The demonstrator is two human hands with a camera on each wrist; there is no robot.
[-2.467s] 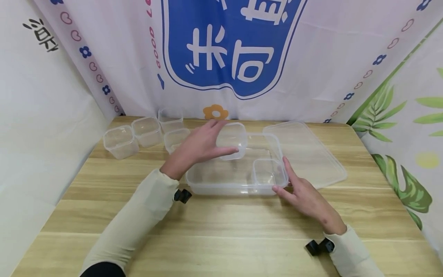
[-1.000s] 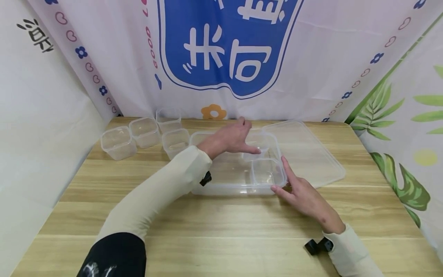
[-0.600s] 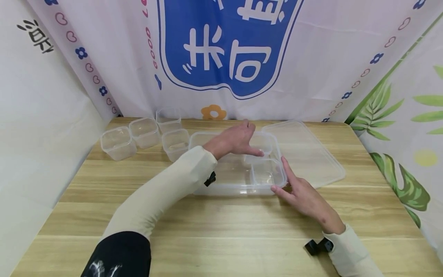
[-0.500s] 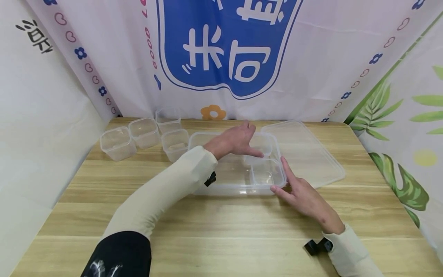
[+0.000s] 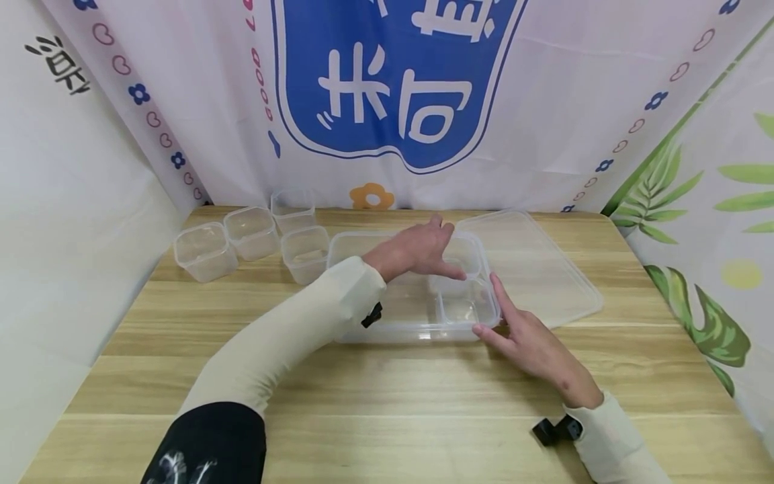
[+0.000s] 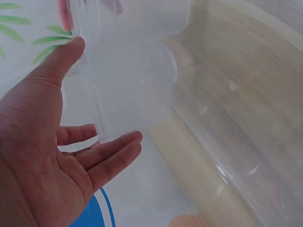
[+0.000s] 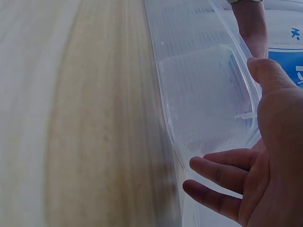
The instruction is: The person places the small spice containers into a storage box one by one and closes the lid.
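The left hand (image 5: 417, 249) pinches a small tub (image 6: 130, 90) between thumb and fingers, at the right end of the large box (image 5: 387, 331). The right hand (image 5: 535, 339) rests its extended thumb and fingers against the near right corner of the large box. Inside that corner stands a second tub (image 5: 462, 308), in front of the pinched one. To the left of the large box four more tubs (image 5: 205, 252) stand upright in a cluster, wood grain showing through them. Just right of the large box lies a flat lid (image 5: 538, 269). Under the large box is a wood-grain table (image 5: 393, 417); behind it hangs a white cloth (image 5: 568, 134) with a blue emblem (image 5: 393, 101). The pinched tub is clear, slightly milky plastic, squarish with rounded corners.
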